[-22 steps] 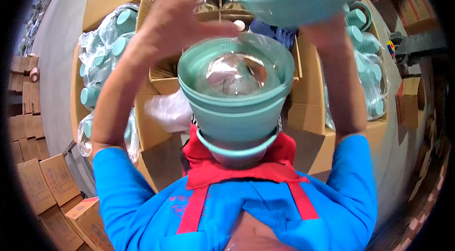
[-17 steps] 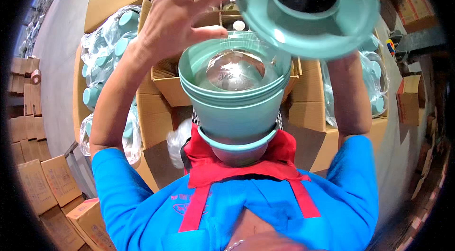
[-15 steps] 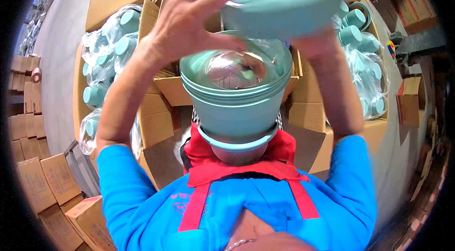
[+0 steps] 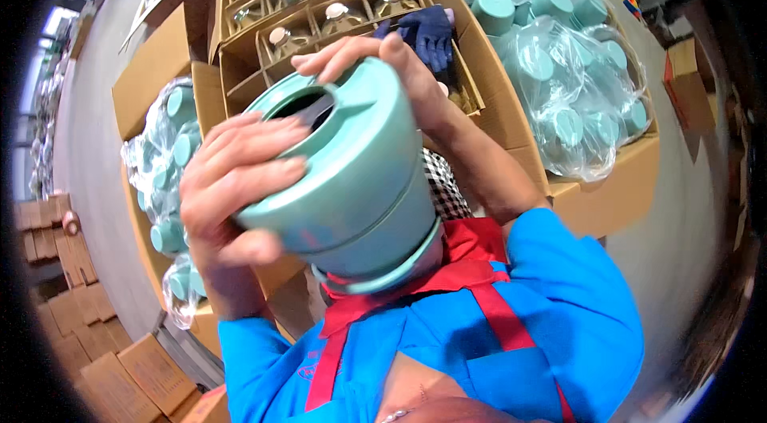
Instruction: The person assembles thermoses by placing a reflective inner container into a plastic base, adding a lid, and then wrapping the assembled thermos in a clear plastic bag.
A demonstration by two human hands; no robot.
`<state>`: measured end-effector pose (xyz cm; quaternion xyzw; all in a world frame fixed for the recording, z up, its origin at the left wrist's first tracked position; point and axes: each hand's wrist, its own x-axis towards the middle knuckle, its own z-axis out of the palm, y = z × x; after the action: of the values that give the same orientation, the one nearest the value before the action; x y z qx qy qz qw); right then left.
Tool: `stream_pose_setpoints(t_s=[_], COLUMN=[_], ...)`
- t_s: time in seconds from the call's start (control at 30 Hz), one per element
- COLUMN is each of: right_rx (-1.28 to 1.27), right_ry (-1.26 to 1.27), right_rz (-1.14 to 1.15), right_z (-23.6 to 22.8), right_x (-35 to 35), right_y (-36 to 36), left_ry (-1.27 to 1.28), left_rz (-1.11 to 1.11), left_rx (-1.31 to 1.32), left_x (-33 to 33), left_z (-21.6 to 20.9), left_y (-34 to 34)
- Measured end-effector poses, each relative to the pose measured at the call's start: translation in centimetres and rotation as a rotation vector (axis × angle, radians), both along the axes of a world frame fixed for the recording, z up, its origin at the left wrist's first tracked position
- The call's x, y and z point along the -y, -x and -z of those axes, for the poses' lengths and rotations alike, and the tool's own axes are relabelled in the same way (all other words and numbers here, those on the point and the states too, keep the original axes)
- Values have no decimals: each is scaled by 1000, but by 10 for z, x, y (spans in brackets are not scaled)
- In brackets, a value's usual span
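A teal plastic bucket leans left in front of my red apron, its narrow end toward my lap. A teal ring-shaped lid with a round hole covers its top. My left hand grips the lid's left side, fingers over the top and thumb along the outer rim. Across the lid's far edge my right hand is bent, fingertips on its upper face. Something dark and grey shows inside the hole, too blurred to name. Below, the rim of another teal pot encircles the bucket's lower end.
Ahead stands a divided carton of glass bottles with pale caps; a dark blue glove lies on it. Open cartons at left and right hold bagged teal pots. Closed cartons are stacked at lower left.
The lid has come down from the air onto the bucket, and both hands have closed on it. The bucket has tipped left. The view has shifted, uncovering the bottle carton and glove.
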<state>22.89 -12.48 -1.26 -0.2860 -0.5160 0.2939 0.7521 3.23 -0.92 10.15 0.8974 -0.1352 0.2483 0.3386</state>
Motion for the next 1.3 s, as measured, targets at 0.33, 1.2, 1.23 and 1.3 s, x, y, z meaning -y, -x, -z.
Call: stream_pose_setpoints(t_s=[0.33, 1.2, 1.23, 1.3], right_rx=[549, -204, -115, 170], right_ry=[90, 194, 319, 393], right_rz=[682, 354, 282, 319], right_z=[-60, -52, -38, -44], right_x=[52, 49, 33, 30], right_y=[44, 5, 4, 21], left_ry=[467, 137, 313, 4], left_rz=[-475, -497, -242, -142], left_rx=[175, 9, 132, 32], left_x=[21, -25, 4, 17], left_z=[56, 29, 21, 6], left_y=[21, 50, 28, 34])
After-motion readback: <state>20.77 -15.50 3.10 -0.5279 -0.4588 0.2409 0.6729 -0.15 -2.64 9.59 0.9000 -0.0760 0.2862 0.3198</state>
